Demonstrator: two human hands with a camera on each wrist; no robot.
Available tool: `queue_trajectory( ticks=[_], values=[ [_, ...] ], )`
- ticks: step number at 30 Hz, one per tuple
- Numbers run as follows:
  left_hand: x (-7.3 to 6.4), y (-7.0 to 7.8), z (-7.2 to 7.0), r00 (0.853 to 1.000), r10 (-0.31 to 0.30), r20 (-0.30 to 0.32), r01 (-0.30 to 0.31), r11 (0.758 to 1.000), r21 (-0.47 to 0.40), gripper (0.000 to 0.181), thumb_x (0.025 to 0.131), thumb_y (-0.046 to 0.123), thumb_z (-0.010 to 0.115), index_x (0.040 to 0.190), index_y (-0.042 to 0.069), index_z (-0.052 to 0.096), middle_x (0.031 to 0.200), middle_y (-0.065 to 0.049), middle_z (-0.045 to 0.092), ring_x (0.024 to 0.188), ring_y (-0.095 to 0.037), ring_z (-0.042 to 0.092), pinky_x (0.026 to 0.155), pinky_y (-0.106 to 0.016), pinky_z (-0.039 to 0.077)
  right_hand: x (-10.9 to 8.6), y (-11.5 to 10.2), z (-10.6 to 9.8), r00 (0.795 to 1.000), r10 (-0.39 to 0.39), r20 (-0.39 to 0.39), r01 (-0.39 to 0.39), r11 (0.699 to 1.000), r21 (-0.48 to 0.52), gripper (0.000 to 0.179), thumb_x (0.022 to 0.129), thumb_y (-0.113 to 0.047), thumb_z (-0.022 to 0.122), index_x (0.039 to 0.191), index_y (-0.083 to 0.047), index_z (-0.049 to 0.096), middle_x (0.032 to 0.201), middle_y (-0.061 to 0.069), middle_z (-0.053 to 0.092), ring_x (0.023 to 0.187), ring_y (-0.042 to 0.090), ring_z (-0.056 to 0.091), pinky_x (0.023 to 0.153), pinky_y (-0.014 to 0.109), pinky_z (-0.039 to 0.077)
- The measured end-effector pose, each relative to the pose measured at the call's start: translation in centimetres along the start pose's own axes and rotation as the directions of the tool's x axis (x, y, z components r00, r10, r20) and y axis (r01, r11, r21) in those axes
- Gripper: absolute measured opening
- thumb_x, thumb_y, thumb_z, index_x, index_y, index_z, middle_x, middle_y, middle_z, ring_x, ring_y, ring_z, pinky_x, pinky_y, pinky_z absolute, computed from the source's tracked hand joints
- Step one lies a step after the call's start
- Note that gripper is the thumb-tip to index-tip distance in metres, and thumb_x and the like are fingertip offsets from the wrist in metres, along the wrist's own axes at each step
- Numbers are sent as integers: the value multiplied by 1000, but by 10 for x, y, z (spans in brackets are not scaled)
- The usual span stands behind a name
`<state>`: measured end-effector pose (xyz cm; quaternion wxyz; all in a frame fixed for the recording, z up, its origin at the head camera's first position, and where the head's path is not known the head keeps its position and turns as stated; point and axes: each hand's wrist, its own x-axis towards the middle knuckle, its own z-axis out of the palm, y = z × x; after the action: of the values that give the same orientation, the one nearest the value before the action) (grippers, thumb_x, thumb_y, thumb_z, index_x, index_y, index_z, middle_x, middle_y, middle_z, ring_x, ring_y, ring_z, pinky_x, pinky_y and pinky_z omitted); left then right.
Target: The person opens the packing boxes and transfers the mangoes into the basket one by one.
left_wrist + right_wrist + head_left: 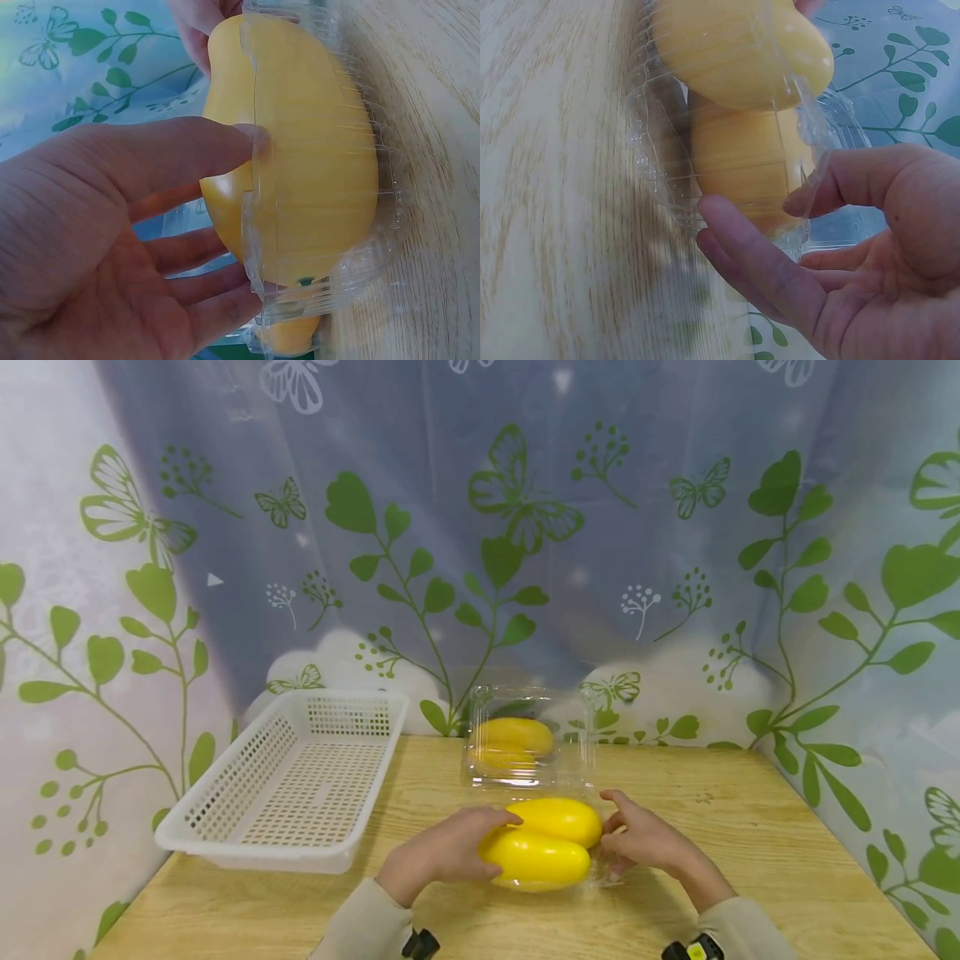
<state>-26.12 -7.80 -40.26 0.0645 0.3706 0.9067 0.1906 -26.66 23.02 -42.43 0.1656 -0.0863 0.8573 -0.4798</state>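
Observation:
Two smooth yellow mangoes, the near one (542,858) and the far one (562,821), lie side by side in a clear plastic clamshell box (322,157). Its transparent lid (573,752) stands raised behind them. From the left, my left hand (457,846) holds the near mango; the thumb tip sits just inside the box's rim and other fingers reach over toward the far mango. At the opposite end my right hand (641,837) pinches the box wall, thumb at the rim and fingers outside, as the right wrist view shows.
A white perforated plastic basket (322,793) stands at the left of the wooden table (720,827). Yellow shapes (513,742) show in the raised lid. Behind hangs a curtain (645,543) printed with leaves and butterflies.

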Motion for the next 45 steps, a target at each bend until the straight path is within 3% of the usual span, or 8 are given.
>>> queue_trajectory(
  ticks=[14,31,45],
  values=[
    [-1,1,1,1000,-4,19,4,1000,-12,61,88,12,78,146,8,57,146,-10,62,134,-26,58,117,-39,45,-2,1,0,999,-45,10,46,999,-7,85,92,-3,61,160,6,10,124,32,60,77,25,69,67,43,63],
    [-3,1,0,999,6,43,-7,999,31,61,91,16,77,148,12,54,144,-6,62,130,-20,58,114,-36,47,-5,-2,3,999,-33,-6,33,999,-28,83,94,-2,60,160,6,11,124,32,60,80,27,71,67,42,63],
    [-4,4,-1,998,37,42,-39,998,49,66,93,18,77,152,21,50,148,0,59,131,-17,58,112,-36,50,-1,0,1,1000,-12,-1,12,1000,-11,84,93,-3,61,161,6,12,123,30,62,80,24,69,66,41,63]
  ],
)
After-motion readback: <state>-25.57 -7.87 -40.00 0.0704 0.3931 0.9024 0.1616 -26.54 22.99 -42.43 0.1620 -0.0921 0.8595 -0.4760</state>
